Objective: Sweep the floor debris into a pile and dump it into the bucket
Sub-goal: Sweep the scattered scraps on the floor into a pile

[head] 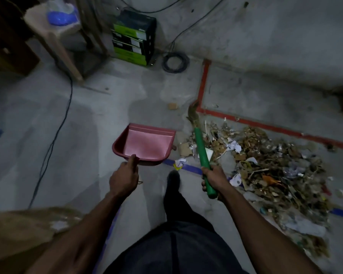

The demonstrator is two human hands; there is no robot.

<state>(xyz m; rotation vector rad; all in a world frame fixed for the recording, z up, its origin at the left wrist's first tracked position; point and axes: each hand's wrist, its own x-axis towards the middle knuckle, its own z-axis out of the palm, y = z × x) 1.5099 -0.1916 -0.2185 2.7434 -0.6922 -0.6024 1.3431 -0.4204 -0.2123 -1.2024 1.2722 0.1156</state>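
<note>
— Where's he at with it?

— The pile [265,167] is made. It lies on the floor to his right, spread from the red tape line [265,122] down toward the blue line [190,168]. Paper scraps, dry bits, card.

— And his hands?

— Left hand [124,178] is curled round the back of the pink dustpan [145,145], thumb up on its rear edge. Right hand [211,177] is wrapped round the green broom handle [202,153].

— Is the pan on the floor?

— Can't tell; it looks held low, mouth pointing away from him and a touch rightward. It's empty.

— So how do pan and pile sit?

— That's the point of it. The pan's right wall is just beside the pile's left fringe, near a brown card scrap [184,149]. But its mouth opens forward, not toward the heap. The handle runs from his right hand up and away, slightly leftward, with the bristles [193,113] at the far end, by the corner of the red line, beyond the pile's near-left edge.

— So what's next, you reckon?

— I'd guess he turns the mouth rightward to face the heap, then drags the bristles across it into the pan. The left hand is the nearer to the fringe.

— And the bucket?

— Can't make one out for sure from here.
</note>
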